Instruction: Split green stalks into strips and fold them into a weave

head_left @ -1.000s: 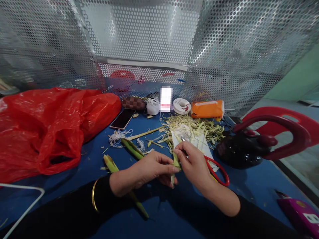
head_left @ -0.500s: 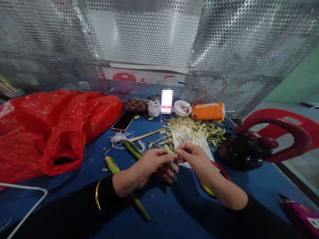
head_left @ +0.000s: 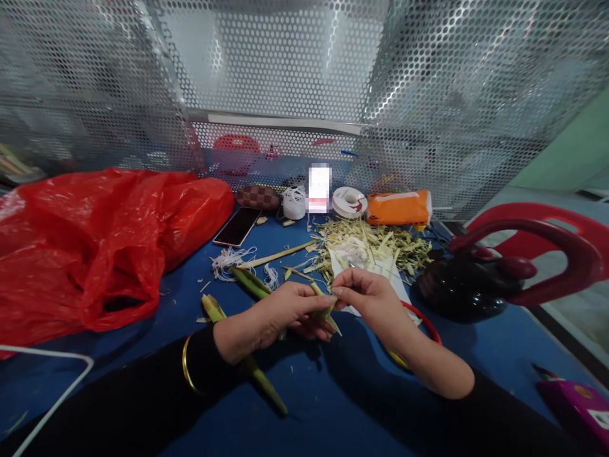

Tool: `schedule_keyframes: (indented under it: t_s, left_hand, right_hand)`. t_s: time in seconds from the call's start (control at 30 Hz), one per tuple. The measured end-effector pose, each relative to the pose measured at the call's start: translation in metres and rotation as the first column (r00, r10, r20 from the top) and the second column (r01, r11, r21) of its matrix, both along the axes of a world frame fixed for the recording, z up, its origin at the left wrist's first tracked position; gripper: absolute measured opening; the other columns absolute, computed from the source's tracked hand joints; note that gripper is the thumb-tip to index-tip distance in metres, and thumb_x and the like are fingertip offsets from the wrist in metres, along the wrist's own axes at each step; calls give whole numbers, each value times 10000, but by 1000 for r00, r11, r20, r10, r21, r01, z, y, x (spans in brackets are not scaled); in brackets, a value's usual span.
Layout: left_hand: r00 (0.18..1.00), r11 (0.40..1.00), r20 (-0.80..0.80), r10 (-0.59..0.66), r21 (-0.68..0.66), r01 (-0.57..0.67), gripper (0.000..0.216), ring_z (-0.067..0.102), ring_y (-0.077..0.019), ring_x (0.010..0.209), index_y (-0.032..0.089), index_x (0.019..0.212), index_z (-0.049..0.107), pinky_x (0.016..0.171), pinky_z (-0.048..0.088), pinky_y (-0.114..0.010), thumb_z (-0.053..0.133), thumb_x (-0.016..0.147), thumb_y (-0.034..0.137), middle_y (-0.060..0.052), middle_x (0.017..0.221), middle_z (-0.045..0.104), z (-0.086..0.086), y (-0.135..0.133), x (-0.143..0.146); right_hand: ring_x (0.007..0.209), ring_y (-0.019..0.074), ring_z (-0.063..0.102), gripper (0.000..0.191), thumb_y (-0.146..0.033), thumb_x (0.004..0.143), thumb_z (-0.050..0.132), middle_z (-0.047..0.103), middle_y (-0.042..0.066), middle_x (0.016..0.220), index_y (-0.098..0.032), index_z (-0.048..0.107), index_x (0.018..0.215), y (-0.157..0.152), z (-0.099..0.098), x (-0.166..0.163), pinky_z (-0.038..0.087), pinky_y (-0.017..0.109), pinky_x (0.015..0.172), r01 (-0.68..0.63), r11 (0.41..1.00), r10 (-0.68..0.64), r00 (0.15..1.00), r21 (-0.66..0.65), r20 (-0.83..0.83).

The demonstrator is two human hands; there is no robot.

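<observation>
Near the middle of the blue table, my left hand [head_left: 295,311] is closed on a short piece of pale green plant stalk [head_left: 328,308]. My right hand [head_left: 364,292] meets it from the other side, thumb and forefinger pinched at the stalk's edge; anything thin between those fingertips is too small to make out. One green stalk [head_left: 252,284] lies beyond my left hand, and another stalk [head_left: 266,387] passes under my left forearm. A heap of shredded plant strips [head_left: 404,244] and a sheet of white paper [head_left: 387,270] lie beyond my right hand. Under my right forearm shows a curved red handle [head_left: 431,325].
A red plastic bag [head_left: 114,241] spreads over the left side, near a phone [head_left: 238,226]. White string [head_left: 228,263], a white spool [head_left: 351,203] and an orange packet [head_left: 399,208] lie further back. A dark kettle [head_left: 461,289] stands right, before perforated metal panels [head_left: 280,70].
The stalk piece has tilted slightly between my hands, and the fingers of my left hand have shifted a little. My right hand keeps its pinch at the edge.
</observation>
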State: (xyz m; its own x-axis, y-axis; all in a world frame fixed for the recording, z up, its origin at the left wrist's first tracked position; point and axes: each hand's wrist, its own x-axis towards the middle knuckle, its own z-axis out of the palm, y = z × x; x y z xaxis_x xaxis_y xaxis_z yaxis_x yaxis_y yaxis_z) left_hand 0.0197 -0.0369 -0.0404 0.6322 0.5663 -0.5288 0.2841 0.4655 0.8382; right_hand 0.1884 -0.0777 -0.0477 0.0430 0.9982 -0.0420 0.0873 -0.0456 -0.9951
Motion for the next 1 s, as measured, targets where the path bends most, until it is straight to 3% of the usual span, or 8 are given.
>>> schedule_keyframes:
  t_s: [0.23,0.47,0.6,0.67,0.77,0.87,0.93,1.0]
  left_hand:
    - [997,999,66,-34,-12,35,269,633,-122,523,128,816,698,587,495,-238,707,724,381,-21,560,675,-1,-3,2]
    - [993,998,109,-47,-45,52,326,647,-144,541,107,746,704,608,510,-258,746,668,421,-51,581,689,1,-5,3]
    - [988,990,125,95,-112,-81,331,645,-151,549,116,763,701,652,517,-284,769,642,416,-47,571,683,2,-7,5]
    - [971,975,142,193,-141,-174,320,646,-150,565,122,789,698,674,515,-291,767,655,404,-52,602,692,1,-8,6]
    - [928,947,209,308,-166,-276,286,639,-138,599,122,777,685,680,502,-277,748,695,389,-56,669,698,-1,-7,7]
    - [873,925,316,372,-201,-321,283,569,-95,553,127,707,647,587,445,-221,756,691,388,-9,627,641,-5,-6,7]
    - [845,916,360,396,-216,-337,303,506,-72,515,129,675,628,531,391,-201,753,690,404,16,592,595,-5,-7,7]
    - [836,909,363,412,-232,-347,285,493,-72,514,131,669,626,526,377,-204,744,694,389,22,585,582,-3,-8,8]
  right_hand:
    - [561,124,549,59,-225,708,650,583,-25,607,-190,609,681,-1,-1,-1,438,267,559,37,997,-41,997,61,66]
    - [620,135,555,45,-199,790,588,601,-17,653,-196,613,753,-4,-9,-3,432,267,595,122,951,-191,955,286,229]
    - [707,162,592,48,-203,842,580,646,11,757,-199,627,835,-2,-9,5,459,295,655,95,910,-257,894,404,368]
    - [838,193,602,89,-195,868,569,654,53,885,-195,635,928,-3,-3,9,465,333,737,70,822,-372,817,565,441]
    - [856,207,578,140,-147,867,578,641,66,888,-187,643,984,-10,7,10,434,369,775,-190,610,-506,654,769,563]
    - [751,198,565,194,-105,893,500,656,59,805,-137,647,1015,-18,10,4,407,387,765,-632,454,-439,455,628,775]
    - [772,222,569,276,-101,920,408,672,96,848,-76,637,1072,-22,8,-1,396,408,779,-742,432,-444,321,513,837]
    - [766,234,566,328,-99,929,355,678,118,865,-47,634,1094,-23,4,-5,389,417,771,-750,455,-482,246,480,841]
